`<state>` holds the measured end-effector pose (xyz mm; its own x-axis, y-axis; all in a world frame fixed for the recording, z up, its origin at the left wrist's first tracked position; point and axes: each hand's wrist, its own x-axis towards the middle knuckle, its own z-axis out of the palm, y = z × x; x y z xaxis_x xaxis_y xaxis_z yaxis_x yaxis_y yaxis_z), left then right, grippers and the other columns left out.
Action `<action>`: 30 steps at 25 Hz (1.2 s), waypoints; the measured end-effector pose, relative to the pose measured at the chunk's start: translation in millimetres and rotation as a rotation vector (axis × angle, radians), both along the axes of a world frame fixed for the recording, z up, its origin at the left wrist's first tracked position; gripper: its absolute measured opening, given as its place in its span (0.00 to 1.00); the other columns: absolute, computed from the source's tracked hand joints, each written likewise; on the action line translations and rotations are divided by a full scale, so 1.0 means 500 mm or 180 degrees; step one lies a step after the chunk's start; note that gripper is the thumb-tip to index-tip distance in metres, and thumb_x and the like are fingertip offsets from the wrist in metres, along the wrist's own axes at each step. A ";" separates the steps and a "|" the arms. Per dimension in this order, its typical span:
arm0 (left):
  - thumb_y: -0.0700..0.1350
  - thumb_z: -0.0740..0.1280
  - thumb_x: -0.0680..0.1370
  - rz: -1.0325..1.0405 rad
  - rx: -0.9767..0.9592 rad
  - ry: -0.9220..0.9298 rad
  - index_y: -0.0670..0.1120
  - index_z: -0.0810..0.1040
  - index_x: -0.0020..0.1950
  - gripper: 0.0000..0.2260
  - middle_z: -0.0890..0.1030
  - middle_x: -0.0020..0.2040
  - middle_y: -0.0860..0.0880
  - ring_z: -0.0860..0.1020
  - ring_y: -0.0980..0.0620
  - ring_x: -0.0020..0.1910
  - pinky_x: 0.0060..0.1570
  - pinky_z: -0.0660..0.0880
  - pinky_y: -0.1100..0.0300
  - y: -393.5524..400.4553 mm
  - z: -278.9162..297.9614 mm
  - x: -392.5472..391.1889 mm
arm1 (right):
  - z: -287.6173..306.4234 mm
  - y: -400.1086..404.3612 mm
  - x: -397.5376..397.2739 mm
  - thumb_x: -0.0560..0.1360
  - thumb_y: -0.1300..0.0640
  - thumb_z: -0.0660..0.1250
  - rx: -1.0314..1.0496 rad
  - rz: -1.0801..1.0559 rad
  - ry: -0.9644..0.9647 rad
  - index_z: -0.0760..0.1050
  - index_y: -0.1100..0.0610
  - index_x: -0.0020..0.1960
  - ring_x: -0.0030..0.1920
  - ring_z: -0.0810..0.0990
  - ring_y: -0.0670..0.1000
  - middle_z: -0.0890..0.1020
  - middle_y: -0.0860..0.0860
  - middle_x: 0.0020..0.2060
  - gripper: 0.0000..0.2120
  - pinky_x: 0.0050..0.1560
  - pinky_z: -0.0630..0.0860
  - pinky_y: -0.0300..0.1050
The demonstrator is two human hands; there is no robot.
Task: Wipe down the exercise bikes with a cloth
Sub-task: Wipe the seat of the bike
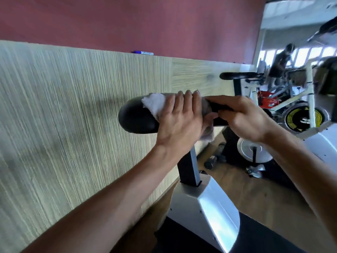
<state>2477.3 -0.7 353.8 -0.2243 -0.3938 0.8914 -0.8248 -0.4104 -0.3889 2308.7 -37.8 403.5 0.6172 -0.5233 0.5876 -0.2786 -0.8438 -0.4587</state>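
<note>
The exercise bike [197, 196] stands close beside a wood-grain wall panel [73, 110], its black saddle [135, 119] raised on a dark post [189, 170] above the grey-white frame. The saddle's wide rear end points left and reaches almost to the panel, so little room is left on that side; to the right the wooden floor [255, 194] lies open up to a second bike [284, 110] farther back. A white cloth [155, 103] is draped across the middle of the saddle, one corner hanging below its near edge.

The left hand [180, 117] lies flat on the cloth, fingers straight and close together, reaching over the saddle's far edge and pressing the cloth down. The right hand [240, 115] is curled round the narrow nose of the saddle, thumb on the near side, gripping it. Both forearms come in from the bottom of the view, bare, the left rising diagonally from the lower left, the right from the lower right edge.

A blue marker pen [143, 52] rests on the panel's top ledge, below a red wall [127, 21].
</note>
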 end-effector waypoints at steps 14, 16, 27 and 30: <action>0.68 0.46 0.83 -0.0435 -0.0239 -0.0350 0.39 0.77 0.66 0.36 0.83 0.56 0.43 0.82 0.45 0.54 0.56 0.77 0.51 -0.009 0.005 0.008 | -0.053 -0.031 0.009 0.80 0.54 0.56 0.0086 -0.0085 -0.0686 0.77 0.51 0.70 0.65 0.77 0.50 0.81 0.49 0.63 0.21 0.69 0.71 0.41; 0.67 0.50 0.84 0.0062 -0.0258 -0.0567 0.38 0.75 0.68 0.35 0.83 0.60 0.41 0.82 0.44 0.57 0.59 0.76 0.51 0.038 -0.009 0.056 | -0.057 -0.022 -0.001 0.85 0.60 0.55 0.0000 -0.0158 -0.0501 0.72 0.55 0.74 0.70 0.70 0.44 0.76 0.49 0.70 0.19 0.64 0.62 0.23; 0.56 0.57 0.85 -0.1253 -0.0212 0.0458 0.42 0.80 0.67 0.23 0.84 0.62 0.47 0.81 0.48 0.61 0.62 0.75 0.50 0.127 -0.003 0.183 | -0.029 0.088 0.133 0.83 0.46 0.51 -0.1379 -0.1253 0.0804 0.75 0.53 0.58 0.62 0.77 0.57 0.80 0.50 0.60 0.17 0.59 0.70 0.50; 0.54 0.54 0.85 -0.2100 -0.0207 0.1080 0.45 0.80 0.69 0.22 0.83 0.65 0.50 0.79 0.53 0.64 0.63 0.76 0.50 0.139 -0.010 0.247 | -0.025 0.085 0.146 0.84 0.42 0.50 -0.1397 -0.1202 0.1045 0.72 0.53 0.69 0.71 0.72 0.56 0.75 0.50 0.70 0.23 0.67 0.68 0.52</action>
